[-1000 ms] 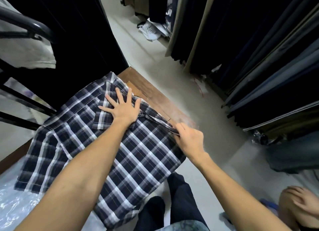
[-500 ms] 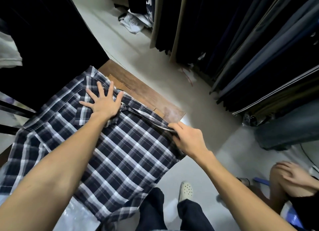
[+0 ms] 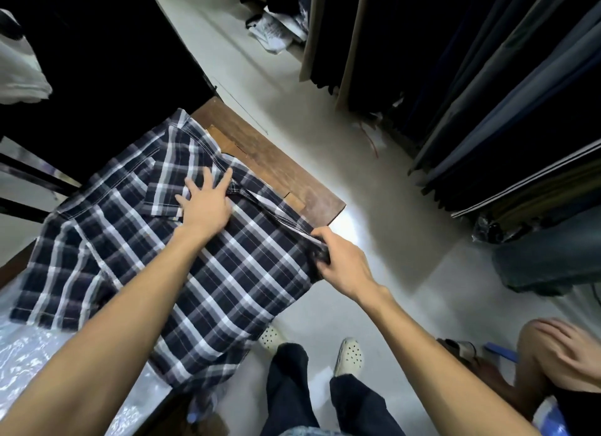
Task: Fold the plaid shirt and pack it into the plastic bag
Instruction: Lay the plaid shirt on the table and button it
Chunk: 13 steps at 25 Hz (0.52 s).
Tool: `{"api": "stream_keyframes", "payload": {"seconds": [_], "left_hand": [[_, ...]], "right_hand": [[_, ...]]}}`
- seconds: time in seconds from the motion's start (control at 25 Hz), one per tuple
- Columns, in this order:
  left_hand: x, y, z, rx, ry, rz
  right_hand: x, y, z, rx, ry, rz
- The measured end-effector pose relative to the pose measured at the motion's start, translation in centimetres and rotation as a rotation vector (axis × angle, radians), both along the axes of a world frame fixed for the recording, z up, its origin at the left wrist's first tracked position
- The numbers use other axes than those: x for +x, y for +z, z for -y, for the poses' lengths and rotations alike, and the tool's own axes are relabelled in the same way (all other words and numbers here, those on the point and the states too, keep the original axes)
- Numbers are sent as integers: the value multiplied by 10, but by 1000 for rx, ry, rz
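The dark blue and white plaid shirt lies spread on a brown wooden table, its hem hanging over the near edge. My left hand presses flat on the shirt near the collar, fingers apart. My right hand is closed on the shirt's right edge at the table's right side, bunching the fabric. Clear plastic bag material lies crinkled on the table at the lower left, partly under the shirt.
Dark garments hang in a row along the right. A pale concrete floor runs between them and the table. Another person's knee and hand are at the lower right. My legs and white shoes stand below the table edge.
My right hand has slid down along the shirt's right edge and closed tighter on the fabric. My left hand stays pressed near the collar, its fingers drawn somewhat closer together.
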State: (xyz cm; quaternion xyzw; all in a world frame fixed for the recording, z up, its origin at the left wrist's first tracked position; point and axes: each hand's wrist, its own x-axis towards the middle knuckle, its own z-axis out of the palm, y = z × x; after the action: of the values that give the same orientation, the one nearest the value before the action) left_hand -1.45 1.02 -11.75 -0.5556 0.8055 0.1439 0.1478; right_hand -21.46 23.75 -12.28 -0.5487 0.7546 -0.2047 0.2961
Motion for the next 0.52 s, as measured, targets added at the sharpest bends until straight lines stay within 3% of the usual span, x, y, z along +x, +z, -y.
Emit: {"api": "stream_keyframes", "payload": {"seconds": [0.2, 0.36, 0.52], "left_hand": [[15, 10, 11, 4, -27, -32], [22, 28, 16, -63, -38, 33], [19, 27, 21, -23, -61, 125]], "right_hand": [[2, 4, -12, -198, 32, -234], [1, 0, -27, -116, 187, -256], [4, -1, -39, -103, 201, -230]]}}
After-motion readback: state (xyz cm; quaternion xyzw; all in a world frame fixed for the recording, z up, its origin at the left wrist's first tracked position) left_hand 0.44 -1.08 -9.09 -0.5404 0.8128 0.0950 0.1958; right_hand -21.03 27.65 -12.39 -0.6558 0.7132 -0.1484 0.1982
